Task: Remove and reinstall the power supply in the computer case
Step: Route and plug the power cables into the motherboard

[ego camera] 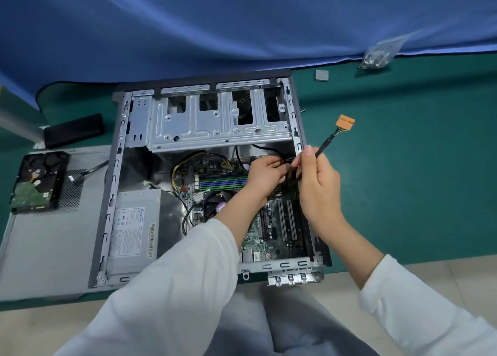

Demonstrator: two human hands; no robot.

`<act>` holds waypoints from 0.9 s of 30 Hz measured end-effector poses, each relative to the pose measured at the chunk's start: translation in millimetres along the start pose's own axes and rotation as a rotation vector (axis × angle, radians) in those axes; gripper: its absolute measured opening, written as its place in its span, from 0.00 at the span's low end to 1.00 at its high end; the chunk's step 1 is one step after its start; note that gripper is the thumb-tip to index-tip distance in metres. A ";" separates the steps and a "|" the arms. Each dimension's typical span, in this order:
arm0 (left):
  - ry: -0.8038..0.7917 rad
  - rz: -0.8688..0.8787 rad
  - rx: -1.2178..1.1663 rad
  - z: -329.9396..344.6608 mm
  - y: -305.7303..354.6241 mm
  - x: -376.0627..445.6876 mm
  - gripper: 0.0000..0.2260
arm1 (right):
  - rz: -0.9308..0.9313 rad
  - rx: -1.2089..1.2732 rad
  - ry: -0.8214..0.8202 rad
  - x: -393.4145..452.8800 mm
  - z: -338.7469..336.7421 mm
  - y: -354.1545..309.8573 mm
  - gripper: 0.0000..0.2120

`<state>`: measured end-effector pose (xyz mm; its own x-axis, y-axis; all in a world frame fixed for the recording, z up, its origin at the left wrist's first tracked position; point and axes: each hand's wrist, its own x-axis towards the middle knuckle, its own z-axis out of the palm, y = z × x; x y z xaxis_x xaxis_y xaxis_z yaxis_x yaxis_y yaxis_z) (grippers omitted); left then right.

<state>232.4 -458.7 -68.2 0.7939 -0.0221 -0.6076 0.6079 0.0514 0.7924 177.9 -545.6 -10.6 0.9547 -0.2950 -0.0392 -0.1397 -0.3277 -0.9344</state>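
both your hands work over the open computer case point(129, 167) on the bench point(403, 167); power supply point(134, 229) sits in its near-left corner. left hand point(265, 174) grips black cables, right hand point(317, 183) pinches the orange-plug cable point(326, 143).

Power supply point(134, 232) label print illegible

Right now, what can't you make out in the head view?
- Power supply: near end hidden by the left sleeve; label print too small to read.
- Left hand: its fingers bury the black cables; their plugs are unseen.
- Motherboard: middle covered by both forearms.
- Bag of screws: contents blurred.
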 end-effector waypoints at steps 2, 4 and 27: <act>0.011 -0.009 0.005 0.0 0.5 1.4 0.18 | -0.008 0.008 -0.014 -0.1 -0.1 1.4 0.18; 0.028 -0.016 0.015 -1.1 -0.1 0.5 0.18 | -0.023 0.049 -0.015 -0.1 -0.8 2.3 0.17; -0.147 0.131 0.459 0.1 8.6 7.0 0.08 | 0.000 -0.072 -0.029 1.6 1.4 4.5 0.21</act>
<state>243.3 -458.5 -65.6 0.8375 -0.1872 -0.5134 0.4200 -0.3805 0.8239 179.2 -546.3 -15.3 0.9616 -0.2696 -0.0504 -0.1573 -0.3918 -0.9065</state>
